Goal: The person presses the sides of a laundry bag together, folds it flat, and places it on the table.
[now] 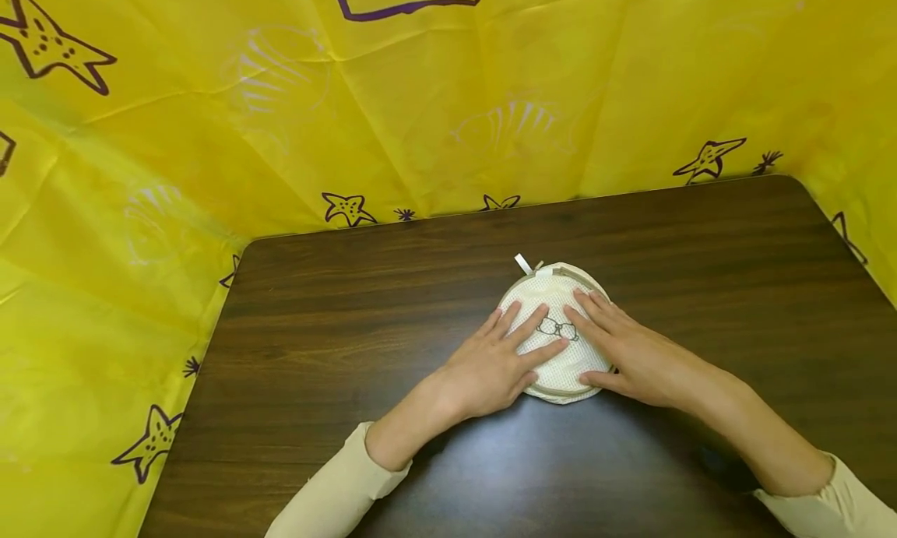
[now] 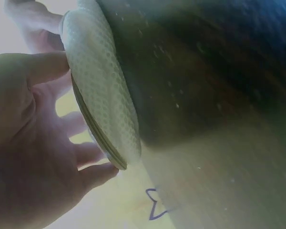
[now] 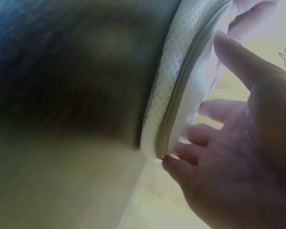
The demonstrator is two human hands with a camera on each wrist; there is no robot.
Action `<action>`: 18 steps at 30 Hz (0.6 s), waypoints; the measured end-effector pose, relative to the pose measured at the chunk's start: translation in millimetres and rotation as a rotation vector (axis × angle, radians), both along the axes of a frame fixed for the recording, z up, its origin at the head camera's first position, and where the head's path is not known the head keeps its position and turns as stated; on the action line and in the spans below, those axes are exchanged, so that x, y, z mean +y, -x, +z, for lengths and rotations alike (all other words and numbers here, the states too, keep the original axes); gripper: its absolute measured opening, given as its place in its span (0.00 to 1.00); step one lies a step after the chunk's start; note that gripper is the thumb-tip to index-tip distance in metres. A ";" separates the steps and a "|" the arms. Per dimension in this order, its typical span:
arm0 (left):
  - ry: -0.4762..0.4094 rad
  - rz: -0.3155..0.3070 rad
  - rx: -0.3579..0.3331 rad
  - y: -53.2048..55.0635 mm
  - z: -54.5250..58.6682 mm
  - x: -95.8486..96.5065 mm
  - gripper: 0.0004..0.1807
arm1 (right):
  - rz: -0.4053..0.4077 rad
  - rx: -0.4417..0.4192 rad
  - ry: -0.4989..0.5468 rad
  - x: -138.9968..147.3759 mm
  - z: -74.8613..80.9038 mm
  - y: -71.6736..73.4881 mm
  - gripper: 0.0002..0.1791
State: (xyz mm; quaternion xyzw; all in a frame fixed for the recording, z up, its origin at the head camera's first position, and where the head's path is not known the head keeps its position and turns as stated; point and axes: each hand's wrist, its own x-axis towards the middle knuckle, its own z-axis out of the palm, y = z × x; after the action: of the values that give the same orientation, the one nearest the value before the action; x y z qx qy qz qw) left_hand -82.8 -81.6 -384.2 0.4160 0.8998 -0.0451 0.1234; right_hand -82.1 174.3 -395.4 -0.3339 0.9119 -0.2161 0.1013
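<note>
A round cream mesh laundry bag (image 1: 557,376) with a zipper round its edge lies flat on the dark wooden table. It bears a bow-like outline print, and a white tag (image 1: 522,264) sticks out at its far side. My left hand (image 1: 490,367) rests on the bag's left part with fingers spread. From the other side my right hand (image 1: 634,359) lies on its right part, fingers also spread. In the left wrist view the mesh side (image 2: 102,86) and the zipper show beside the fingers. The right wrist view shows the zipper edge (image 3: 181,86) along the fingertips.
The brown wood-grain table (image 1: 336,328) stretches out on all sides of the bag. Behind it and at its left hangs a yellow cloth (image 1: 392,117) with starfish and fish drawings. It meets the table's far edge.
</note>
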 end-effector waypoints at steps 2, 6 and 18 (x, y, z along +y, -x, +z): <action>-0.023 -0.005 0.014 -0.9 0.7 -0.1 0.33 | -0.007 0.023 0.009 -0.1 -0.3 -2.3 0.50; -0.072 -0.018 0.039 -2.9 4.0 -2.4 0.32 | -0.014 0.077 0.017 -1.3 -0.3 -7.1 0.50; -0.211 -0.032 0.045 -4.0 7.9 -6.1 0.34 | -0.039 0.133 0.063 -2.9 5.1 -6.8 0.50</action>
State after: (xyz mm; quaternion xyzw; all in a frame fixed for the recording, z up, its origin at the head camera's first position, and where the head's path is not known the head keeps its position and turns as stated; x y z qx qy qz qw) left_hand -78.8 -87.7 -376.3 0.4399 0.8953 0.0387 0.0580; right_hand -75.3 171.4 -390.3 -0.3329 0.9157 -0.2238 0.0257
